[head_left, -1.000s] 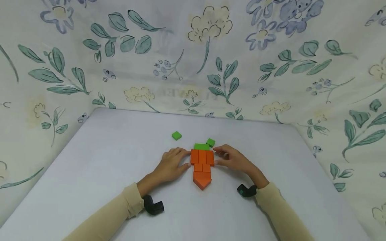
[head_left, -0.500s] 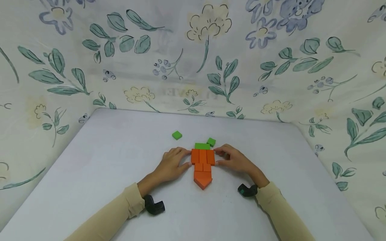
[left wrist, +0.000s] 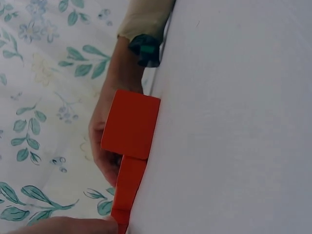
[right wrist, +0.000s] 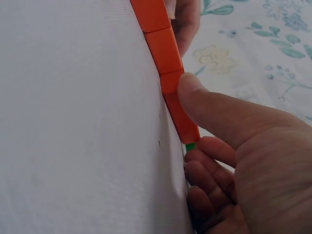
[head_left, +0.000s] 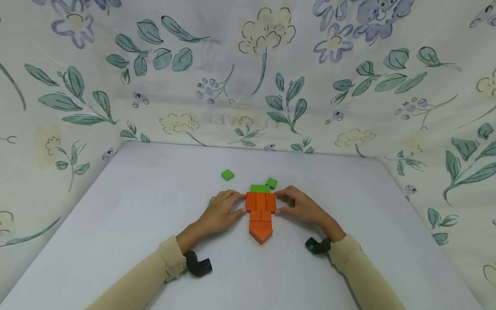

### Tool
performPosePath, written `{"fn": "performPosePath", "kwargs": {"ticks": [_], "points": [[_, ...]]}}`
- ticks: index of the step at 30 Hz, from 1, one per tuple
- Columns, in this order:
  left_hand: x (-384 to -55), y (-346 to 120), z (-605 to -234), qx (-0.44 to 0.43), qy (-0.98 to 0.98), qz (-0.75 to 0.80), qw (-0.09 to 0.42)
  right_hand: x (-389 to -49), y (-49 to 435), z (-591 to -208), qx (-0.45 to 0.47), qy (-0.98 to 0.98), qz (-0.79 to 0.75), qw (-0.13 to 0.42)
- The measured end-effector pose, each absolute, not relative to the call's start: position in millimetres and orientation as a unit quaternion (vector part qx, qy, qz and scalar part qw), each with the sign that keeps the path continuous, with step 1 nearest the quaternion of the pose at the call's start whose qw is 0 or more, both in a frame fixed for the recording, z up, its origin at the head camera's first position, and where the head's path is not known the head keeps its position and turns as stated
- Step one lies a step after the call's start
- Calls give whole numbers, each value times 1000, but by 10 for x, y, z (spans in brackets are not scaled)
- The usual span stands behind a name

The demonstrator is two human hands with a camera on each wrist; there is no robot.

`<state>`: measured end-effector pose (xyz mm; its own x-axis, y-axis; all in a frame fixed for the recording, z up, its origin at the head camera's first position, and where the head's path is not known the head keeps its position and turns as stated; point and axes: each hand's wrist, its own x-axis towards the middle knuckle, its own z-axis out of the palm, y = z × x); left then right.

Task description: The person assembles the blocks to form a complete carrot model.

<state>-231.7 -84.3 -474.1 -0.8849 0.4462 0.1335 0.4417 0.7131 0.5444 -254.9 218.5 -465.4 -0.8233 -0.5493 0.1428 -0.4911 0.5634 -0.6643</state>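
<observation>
Flat orange blocks lie joined on the table. Three upright blocks (head_left: 261, 201) stand side by side in a row, two smaller blocks (head_left: 260, 215) sit below them, and a pointed block (head_left: 261, 231) is at the near end. A green rectangular block (head_left: 259, 188) adjoins the row's far edge. My left hand (head_left: 220, 214) touches the row's left side with thumb and index fingertips. On the opposite side, my right hand (head_left: 302, 206) does the same; in the right wrist view its thumb (right wrist: 192, 92) presses the orange edge, its other fingers bent. The pointed block's side (left wrist: 130, 124) fills the left wrist view's middle.
A small green block (head_left: 271, 183) sits tilted at the green rectangle's right corner. Another green block (head_left: 227, 174) lies apart, farther back to the left. A floral cloth (head_left: 248, 77) hangs behind and beside the white table (head_left: 162, 181). Dark devices (head_left: 199, 265) are worn at both wrists.
</observation>
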Motion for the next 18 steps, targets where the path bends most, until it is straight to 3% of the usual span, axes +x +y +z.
{"fn": "performPosePath", "kwargs": {"ticks": [6,13,18], "points": [[-2381,-945,-4626,213,905,366,47,-2529,2195,-4674,-285,887,-361,44],[-2662,-1116,-4510,110,913,388,-53,-2511,2210,-4693,-285,890,-355,31],[-2902,-1221,-4426,70,929,362,-44,-2520,2194,-4688,-287,888,-357,29]]}}
